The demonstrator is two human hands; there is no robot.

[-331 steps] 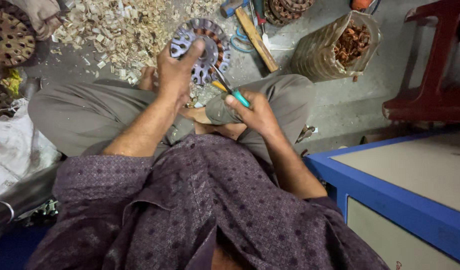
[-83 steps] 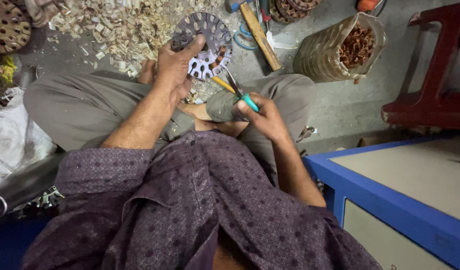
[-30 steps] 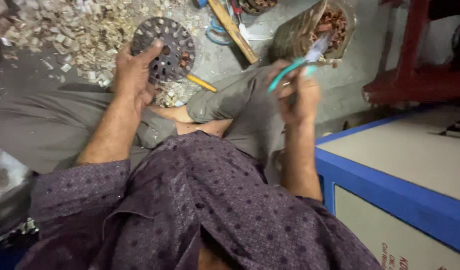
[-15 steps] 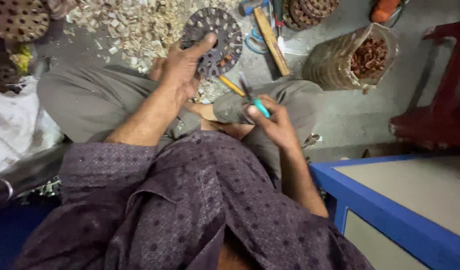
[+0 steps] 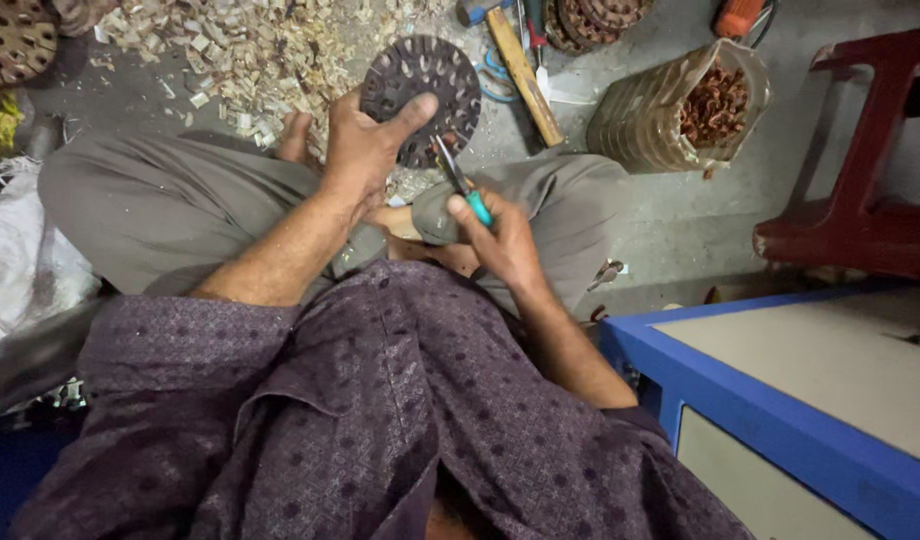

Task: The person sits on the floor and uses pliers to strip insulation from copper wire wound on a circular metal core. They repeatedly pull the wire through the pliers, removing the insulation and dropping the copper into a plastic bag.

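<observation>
A view from above of a person sitting cross-legged on a grey concrete floor [image 5: 680,230], wearing a purple patterned shirt and grey trousers.

At the far left lies a white sack [image 5: 20,265], its contents hidden. Above it, in the top left corner, sits a round brown slotted disc [image 5: 15,40]. To its right, a wide pile of pale scraps [image 5: 250,50] is spread over the floor just beyond the person's knees.

The left hand [image 5: 365,150] is closed around a dark round slotted metal disc [image 5: 425,95], thumb pressed on its face and fingers wrapped behind its edge. The disc is held upright just above the crossed legs, in front of the scrap pile.

Just right of it, the right hand [image 5: 500,235] is closed in a fist around the teal handle of a pair of pliers [image 5: 460,180]. The dark tip of the pliers points up and left and meets the lower edge of the disc.

Behind the disc, a wooden-handled tool [image 5: 525,75] lies on the floor, with more round slotted parts [image 5: 585,18] stacked at the top edge.

Further right stands a clear plastic bag [image 5: 670,110], open at the top and slumped, holding a tangle of reddish-brown copper wire [image 5: 715,100]. An orange tool [image 5: 738,15] lies beyond the bag.

At the far right is a dark red plastic stool [image 5: 870,215]. In the lower right corner stands a blue-framed bench [image 5: 780,420] with a pale flat top.
</observation>
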